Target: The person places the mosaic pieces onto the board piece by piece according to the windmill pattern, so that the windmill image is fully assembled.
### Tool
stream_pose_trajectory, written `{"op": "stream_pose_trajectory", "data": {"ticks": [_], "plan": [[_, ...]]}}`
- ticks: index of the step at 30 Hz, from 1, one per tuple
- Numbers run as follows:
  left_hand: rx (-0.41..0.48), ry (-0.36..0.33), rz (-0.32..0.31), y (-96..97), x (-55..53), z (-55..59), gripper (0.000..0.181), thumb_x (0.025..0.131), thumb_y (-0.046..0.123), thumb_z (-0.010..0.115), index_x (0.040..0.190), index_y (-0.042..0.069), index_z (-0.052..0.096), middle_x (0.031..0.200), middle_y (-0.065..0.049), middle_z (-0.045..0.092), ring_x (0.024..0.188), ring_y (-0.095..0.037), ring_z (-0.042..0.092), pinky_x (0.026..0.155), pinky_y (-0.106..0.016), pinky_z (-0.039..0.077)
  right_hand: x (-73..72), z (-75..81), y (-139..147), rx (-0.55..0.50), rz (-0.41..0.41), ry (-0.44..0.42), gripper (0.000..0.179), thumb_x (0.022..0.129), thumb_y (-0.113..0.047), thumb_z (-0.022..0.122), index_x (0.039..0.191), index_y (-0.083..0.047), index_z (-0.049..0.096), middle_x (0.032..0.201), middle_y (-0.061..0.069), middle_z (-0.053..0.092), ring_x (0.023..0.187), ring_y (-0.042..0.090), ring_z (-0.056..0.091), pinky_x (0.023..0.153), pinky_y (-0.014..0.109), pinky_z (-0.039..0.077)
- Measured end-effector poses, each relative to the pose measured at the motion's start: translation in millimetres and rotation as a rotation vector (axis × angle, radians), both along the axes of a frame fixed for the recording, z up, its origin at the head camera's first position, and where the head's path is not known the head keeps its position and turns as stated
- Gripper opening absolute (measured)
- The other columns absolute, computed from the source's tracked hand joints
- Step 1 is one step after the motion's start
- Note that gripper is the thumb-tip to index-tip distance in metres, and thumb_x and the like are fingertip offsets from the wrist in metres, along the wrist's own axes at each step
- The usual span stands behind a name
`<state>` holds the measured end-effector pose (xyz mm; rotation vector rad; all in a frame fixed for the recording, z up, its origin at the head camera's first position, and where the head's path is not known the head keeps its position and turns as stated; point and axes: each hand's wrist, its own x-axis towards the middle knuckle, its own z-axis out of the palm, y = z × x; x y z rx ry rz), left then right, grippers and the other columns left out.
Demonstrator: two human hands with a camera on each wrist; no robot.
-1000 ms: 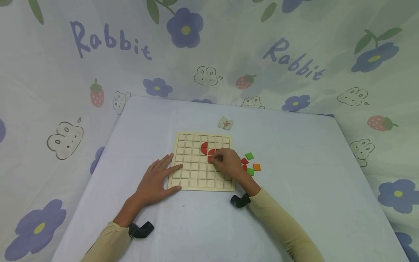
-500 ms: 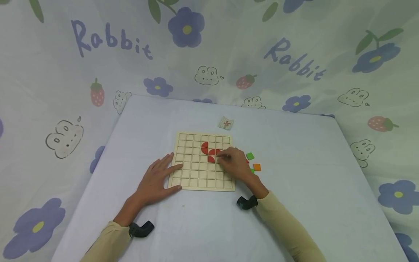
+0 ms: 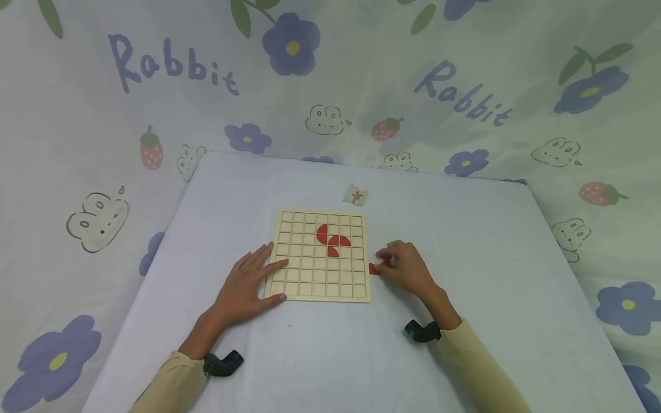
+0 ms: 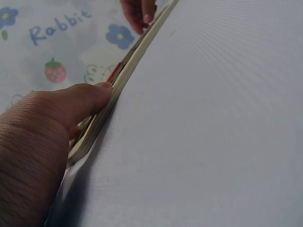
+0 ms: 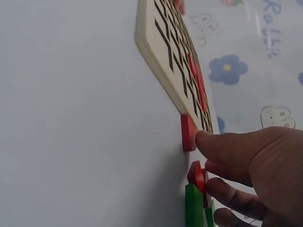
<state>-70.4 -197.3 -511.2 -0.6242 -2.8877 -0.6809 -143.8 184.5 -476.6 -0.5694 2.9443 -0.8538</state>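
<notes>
Grid board (image 3: 310, 275) sits mid-frame, my left hand (image 3: 244, 288) splayed loose at its left edge; whether my right hand (image 3: 409, 268) pinches the red pieces (image 3: 374, 269) just rightward, I can't tell.

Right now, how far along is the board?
Done: some red pieces lie on the grid board. In hand: left hand rests on its edge; right hand is at loose reds, no clear grip. Remaining: probably those reds, since the card seems to show a fuller red pinwheel.

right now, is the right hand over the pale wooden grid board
No, the right hand is to the right of the wooden board.
</notes>
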Motion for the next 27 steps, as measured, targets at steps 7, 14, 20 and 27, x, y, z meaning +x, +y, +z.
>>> {"op": "stream_pose_trajectory", "data": {"ticks": [7,14,20,27], "plan": [[0.004,0.001,0.003,-0.6,0.3,-0.8,0.071,0.082,0.061,0.067,0.143,0.026,0.053,0.16,-0.011,0.025,0.147,-0.028,0.018,0.115,-0.051,0.017,10.4,-4.0,0.4,0.005,0.017,-0.014,0.016,0.081,-0.02,0.083,0.094,-0.014,0.079,0.091,-0.003,0.058,0.086,0.019,0.045,0.068,0.032,0.04],[-0.004,0.003,0.004,-0.4,0.0,-1.0,0.071,0.082,0.061,0.067,0.143,0.027,0.053,0.16,-0.011,0.024,0.147,-0.028,0.018,0.115,-0.051,0.018,12.3,-2.8,-5.0,-0.084,0.004,-0.043,0.012,0.077,-0.011,0.082,0.081,-0.015,0.072,0.082,-0.006,0.063,0.08,0.018,0.048,0.069,0.033,0.042],[0.002,-0.004,0.005,0.6,0.5,-0.6,0.071,0.082,0.061,0.067,0.143,0.026,0.053,0.16,-0.011,0.024,0.147,-0.027,0.018,0.115,-0.051,0.017,13.8,-0.5,-4.8,-0.146,-0.021,-0.014,0.014,0.079,-0.007,0.08,0.09,-0.012,0.073,0.075,-0.005,0.06,0.067,0.016,0.049,0.055,0.028,0.044],[-0.01,-0.007,0.01,0.1,0.4,-1.2,0.072,0.082,0.063,0.065,0.143,0.026,0.053,0.161,-0.01,0.023,0.147,-0.026,0.017,0.116,-0.05,0.017,6.9,-3.2,-13.2,-0.263,0.021,0.085,0.017,0.085,-0.004,0.076,0.1,-0.009,0.073,0.082,-0.004,0.066,0.066,0.013,0.053,0.055,0.026,0.044]]}}
